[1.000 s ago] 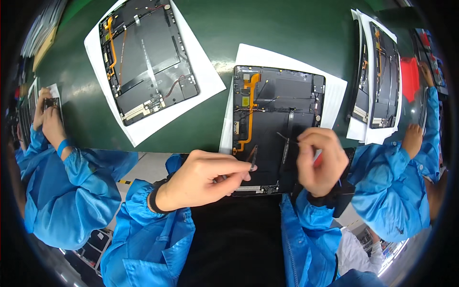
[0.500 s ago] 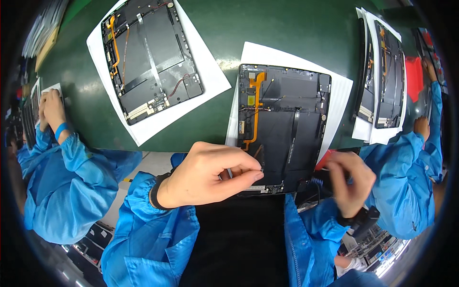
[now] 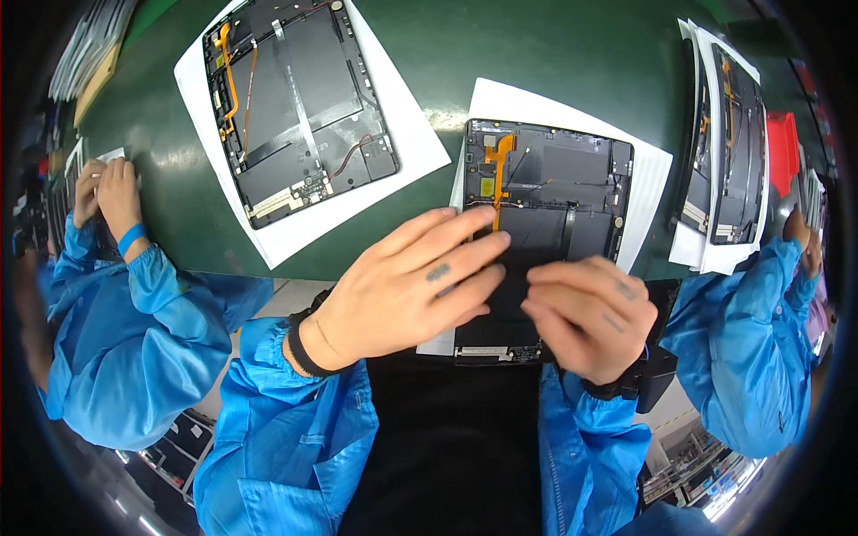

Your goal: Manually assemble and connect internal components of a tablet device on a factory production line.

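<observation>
An opened tablet point(image 3: 581, 165) with a black inner shell lies before me on white sheets point(image 3: 648, 192). An orange flat cable point(image 3: 502, 174) runs down its left side, and a dark strip point(image 3: 569, 237) crosses its lower half. My left hand point(image 3: 407, 281) reaches over the tablet's left edge with its fingers stretched out, the fingertips near the lower end of the orange cable. Over the lower right part of the tablet, my right hand point(image 3: 597, 317) is closed with fingers and thumb drawn together. Whatever it may hold is hidden. Both hands cover part of the shell.
Another opened tablet point(image 3: 313, 107) rests on white paper at the far left of the green table point(image 3: 429, 54). More tablets point(image 3: 737, 143) lie at the right, beside a red object point(image 3: 782, 152). People in blue work clothes sit on my left point(image 3: 143, 348) and right point(image 3: 733, 348).
My left hand has gone from a pinch to stretched fingers and moved up over the tablet's left side. The right hand has come in from the right over the tablet.
</observation>
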`<state>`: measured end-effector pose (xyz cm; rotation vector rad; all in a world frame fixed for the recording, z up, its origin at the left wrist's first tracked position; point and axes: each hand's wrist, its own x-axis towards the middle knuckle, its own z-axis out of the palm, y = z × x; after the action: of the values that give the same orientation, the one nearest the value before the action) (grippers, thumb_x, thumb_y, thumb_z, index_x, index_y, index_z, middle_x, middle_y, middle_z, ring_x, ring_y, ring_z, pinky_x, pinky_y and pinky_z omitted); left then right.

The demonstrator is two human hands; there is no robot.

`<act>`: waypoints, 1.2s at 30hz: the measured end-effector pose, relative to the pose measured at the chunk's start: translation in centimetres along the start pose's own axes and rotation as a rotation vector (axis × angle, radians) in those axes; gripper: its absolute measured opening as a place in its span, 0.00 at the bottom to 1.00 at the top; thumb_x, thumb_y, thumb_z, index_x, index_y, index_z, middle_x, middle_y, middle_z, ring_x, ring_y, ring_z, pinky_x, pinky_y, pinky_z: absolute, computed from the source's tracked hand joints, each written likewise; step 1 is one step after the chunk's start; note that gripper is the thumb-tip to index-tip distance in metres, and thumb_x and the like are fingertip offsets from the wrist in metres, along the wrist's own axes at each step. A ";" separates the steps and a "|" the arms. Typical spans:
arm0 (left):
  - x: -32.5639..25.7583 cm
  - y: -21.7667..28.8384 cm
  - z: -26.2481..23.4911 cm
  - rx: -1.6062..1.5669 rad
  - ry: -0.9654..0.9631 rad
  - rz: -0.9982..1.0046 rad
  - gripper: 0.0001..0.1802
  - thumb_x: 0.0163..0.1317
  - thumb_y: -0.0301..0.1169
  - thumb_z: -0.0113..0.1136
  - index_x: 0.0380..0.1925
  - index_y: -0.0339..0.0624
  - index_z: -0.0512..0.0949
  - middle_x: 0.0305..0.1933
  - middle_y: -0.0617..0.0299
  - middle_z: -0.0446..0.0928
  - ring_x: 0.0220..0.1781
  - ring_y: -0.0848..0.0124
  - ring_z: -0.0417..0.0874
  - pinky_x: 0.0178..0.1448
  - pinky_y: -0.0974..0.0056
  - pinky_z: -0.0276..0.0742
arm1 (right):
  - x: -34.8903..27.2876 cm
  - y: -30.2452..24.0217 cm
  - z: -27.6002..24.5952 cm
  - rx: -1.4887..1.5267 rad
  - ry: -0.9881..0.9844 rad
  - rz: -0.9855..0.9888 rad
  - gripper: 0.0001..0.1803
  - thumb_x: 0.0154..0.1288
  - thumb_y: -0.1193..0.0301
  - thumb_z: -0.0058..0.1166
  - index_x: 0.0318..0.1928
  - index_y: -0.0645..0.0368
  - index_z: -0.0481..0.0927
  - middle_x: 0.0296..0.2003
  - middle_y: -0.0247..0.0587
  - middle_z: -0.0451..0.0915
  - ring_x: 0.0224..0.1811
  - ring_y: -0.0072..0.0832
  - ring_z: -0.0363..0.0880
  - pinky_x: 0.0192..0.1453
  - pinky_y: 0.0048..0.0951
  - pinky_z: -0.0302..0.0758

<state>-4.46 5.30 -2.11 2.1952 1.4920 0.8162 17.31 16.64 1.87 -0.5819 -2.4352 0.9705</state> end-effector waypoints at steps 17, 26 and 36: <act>-0.3 -0.9 0.3 -0.030 -0.059 -0.010 0.24 0.57 0.49 0.75 0.54 0.59 0.88 0.66 0.53 0.78 0.72 0.51 0.78 0.65 0.50 0.83 | 2.4 4.5 0.8 -0.263 0.058 0.046 0.12 0.51 0.79 0.74 0.36 0.59 0.84 0.50 0.38 0.86 0.53 0.43 0.84 0.53 0.40 0.78; -0.2 -0.8 0.2 -0.013 -0.100 -0.022 0.25 0.58 0.50 0.74 0.55 0.59 0.88 0.65 0.55 0.79 0.72 0.53 0.77 0.65 0.51 0.82 | 2.4 4.6 0.9 -0.268 0.066 0.030 0.14 0.49 0.80 0.75 0.36 0.59 0.83 0.48 0.36 0.86 0.52 0.41 0.84 0.52 0.40 0.77; 0.6 -0.7 0.4 0.061 -0.088 -0.044 0.29 0.55 0.48 0.75 0.58 0.59 0.87 0.61 0.60 0.78 0.66 0.57 0.80 0.63 0.56 0.80 | 2.5 4.7 1.2 -0.272 0.078 0.027 0.14 0.49 0.80 0.75 0.36 0.59 0.84 0.47 0.35 0.86 0.52 0.40 0.84 0.51 0.39 0.76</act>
<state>-4.52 6.14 -2.66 2.2035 1.5356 0.6592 15.65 20.47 -1.65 -0.7318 -2.5119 0.6166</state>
